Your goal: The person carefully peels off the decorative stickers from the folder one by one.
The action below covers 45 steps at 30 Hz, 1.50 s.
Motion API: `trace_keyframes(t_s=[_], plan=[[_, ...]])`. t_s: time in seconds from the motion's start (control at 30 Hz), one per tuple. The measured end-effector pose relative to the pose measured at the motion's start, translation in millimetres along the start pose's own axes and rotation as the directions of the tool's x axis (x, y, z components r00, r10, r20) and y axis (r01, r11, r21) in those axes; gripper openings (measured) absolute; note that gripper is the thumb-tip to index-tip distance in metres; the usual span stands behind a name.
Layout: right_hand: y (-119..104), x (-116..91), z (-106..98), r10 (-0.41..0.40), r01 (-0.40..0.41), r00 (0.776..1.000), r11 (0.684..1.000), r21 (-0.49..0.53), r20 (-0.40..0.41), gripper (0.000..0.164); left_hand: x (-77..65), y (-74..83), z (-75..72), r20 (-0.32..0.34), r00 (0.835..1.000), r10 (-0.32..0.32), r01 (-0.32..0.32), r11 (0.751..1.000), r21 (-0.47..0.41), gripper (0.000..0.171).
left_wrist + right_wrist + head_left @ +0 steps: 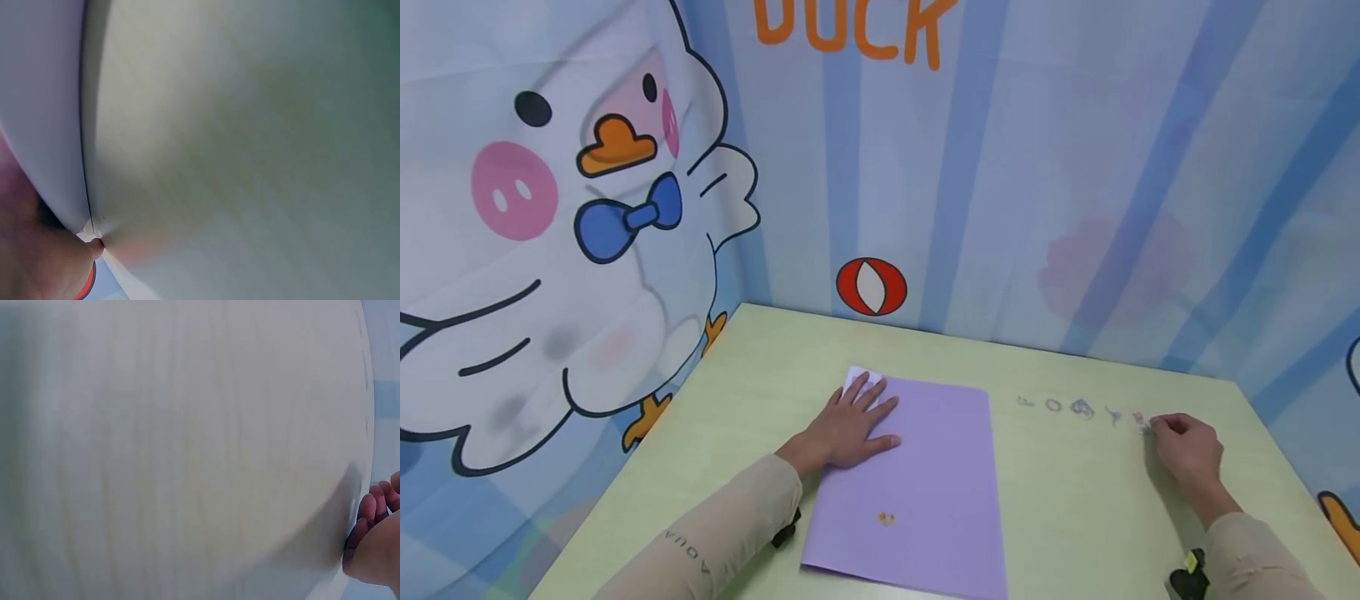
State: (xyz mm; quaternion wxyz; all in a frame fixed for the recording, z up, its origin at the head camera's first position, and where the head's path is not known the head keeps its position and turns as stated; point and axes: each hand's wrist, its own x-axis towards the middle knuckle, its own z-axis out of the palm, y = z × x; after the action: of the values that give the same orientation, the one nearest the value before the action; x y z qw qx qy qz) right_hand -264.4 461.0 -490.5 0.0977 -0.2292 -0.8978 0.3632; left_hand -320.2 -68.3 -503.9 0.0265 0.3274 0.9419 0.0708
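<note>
A purple sheet (932,475), which looks like a folder or folded paper, lies on the table with a small gold sticker (886,518) on its lower part. My left hand (853,429) rests flat on its upper left edge, fingers spread, beside a white corner (863,377). To the right runs a row of small clear stickers, among them a ring-shaped one (1053,405) and a blue-grey one (1082,408). At the row's right end my right hand (1191,454) has thumb and forefinger pinched at a pinkish sticker (1138,418); the other fingers curl in.
The pale yellow table (1075,517) meets a blue striped cloth backdrop (1015,167) along its back edge. A large printed duck (610,317) covers the cloth at the left. Dark wrist devices sit under both sleeves (722,525).
</note>
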Motion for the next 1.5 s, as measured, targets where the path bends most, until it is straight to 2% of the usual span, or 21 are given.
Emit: trace_keyframes(t_s=[0.13, 0.23, 0.43, 0.7, 0.77, 0.87, 1.13, 1.37, 1.5], plan=[[-15, -6, 5, -0.132, 0.132, 0.991, 0.991, -0.026, 0.020, 0.047, -0.5, 0.1, -2.8, 0.001, 1.000, -0.002, 0.002, 1.000, 0.009, 0.077], [-32, -12, 12, -0.248, 0.250, 0.968, 0.967, -0.046, 0.035, 0.043, 0.4, -0.2, -1.5, -0.002, 1.000, -0.001, 0.001, 1.000, 0.013, 0.077], [-70, -34, 33, -0.440, 0.446, 0.890, 0.894, -0.035, 0.118, 0.036, 1.6, -0.4, 0.4, -0.010, 1.000, 0.007, -0.006, 1.000, 0.009, 0.077], [-113, -66, 68, -0.599, 0.599, 0.782, 0.799, 0.056, 0.171, 0.022, -0.1, -0.9, -2.4, -0.009, 1.000, 0.006, -0.006, 1.000, 0.020, 0.077], [-120, -74, 74, -0.624, 0.621, 0.761, 0.780, 0.079, 0.178, 0.019, -0.3, -0.6, -2.8, -0.007, 1.000, 0.008, -0.008, 1.000, 0.018, 0.077], [-128, -82, 81, -0.641, 0.636, 0.743, 0.766, 0.095, 0.195, 0.017, -0.5, 0.0, -2.9, -0.001, 1.000, 0.007, -0.007, 1.000, 0.019, 0.077], [-139, -91, 91, -0.673, 0.661, 0.713, 0.739, 0.132, 0.198, 0.012, -0.1, 0.0, -1.0, -0.002, 1.000, 0.004, -0.004, 1.000, 0.025, 0.078], [-139, -95, 99, -0.678, 0.657, 0.705, 0.735, 0.167, 0.208, 0.011, -0.3, 1.0, -2.2, 0.000, 1.000, -0.003, 0.003, 1.000, 0.015, 0.077], [-142, -101, 105, -0.702, 0.682, 0.676, 0.711, 0.173, 0.222, 0.011, -0.8, 0.4, -2.1, 0.000, 1.000, -0.005, 0.005, 1.000, 0.021, 0.078]])
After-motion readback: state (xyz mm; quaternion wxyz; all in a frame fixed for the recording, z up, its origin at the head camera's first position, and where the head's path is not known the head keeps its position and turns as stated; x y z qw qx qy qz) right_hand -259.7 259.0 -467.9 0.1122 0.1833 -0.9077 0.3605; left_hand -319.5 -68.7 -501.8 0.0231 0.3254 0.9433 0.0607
